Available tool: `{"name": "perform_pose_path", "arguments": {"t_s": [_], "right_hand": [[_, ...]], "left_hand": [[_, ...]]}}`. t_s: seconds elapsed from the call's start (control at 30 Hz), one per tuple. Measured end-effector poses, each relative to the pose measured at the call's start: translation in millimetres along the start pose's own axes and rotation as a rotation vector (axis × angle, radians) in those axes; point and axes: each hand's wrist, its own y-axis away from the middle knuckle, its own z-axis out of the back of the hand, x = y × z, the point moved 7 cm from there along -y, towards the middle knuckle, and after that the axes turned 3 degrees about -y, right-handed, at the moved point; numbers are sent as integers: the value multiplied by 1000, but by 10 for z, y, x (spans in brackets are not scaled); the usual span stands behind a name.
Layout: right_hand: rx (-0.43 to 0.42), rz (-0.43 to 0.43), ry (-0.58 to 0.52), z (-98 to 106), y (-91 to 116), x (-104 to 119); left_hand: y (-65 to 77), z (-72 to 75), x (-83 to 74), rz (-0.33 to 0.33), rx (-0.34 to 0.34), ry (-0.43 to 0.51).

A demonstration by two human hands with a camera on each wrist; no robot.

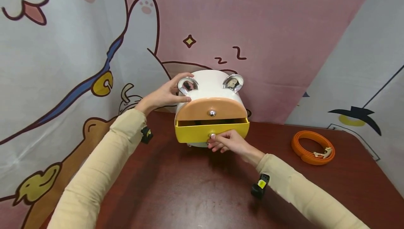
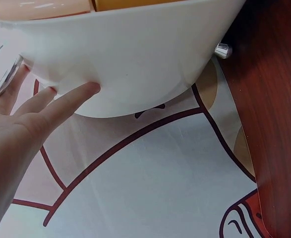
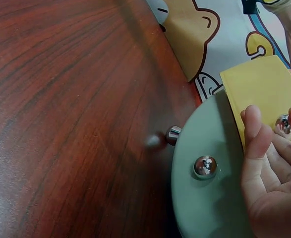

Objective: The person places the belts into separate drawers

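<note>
A small white cabinet [image 1: 209,83] with two shiny ear-like rings stands against the backdrop. Its upper drawer [image 1: 194,111] is peach and closed; below it the yellow drawer [image 1: 192,133] is pulled partway out, its inside dark. My right hand [image 1: 233,142] pinches the silver knob [image 3: 285,127] of the yellow drawer between thumb and finger. Under that, the green drawer [image 3: 204,134] is closed and has its own round knob [image 3: 205,167]. At the cabinet's left side, my left hand [image 1: 165,94] rests beside the left ring [image 1: 188,86], its fingers extended against the white wall.
The cabinet stands on a dark red-brown wooden table [image 1: 176,194] on short silver feet [image 3: 173,135]. To the right lies a coiled orange belt [image 1: 307,160] with a gold-coloured buckle. A cartoon-printed cloth [image 1: 268,29] hangs close behind the table.
</note>
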Motion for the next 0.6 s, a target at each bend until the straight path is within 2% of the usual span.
{"name": "perform_pose_path", "arguments": {"t_s": [0.1,0.6], "right_hand": [[-4,-2,-3,-18,-40,11],[-31,-23,-24,51,-136,-4]], "left_hand": [[30,30,-5,1,-8,-24],[8,24,7,-9,-16,-15]]}}
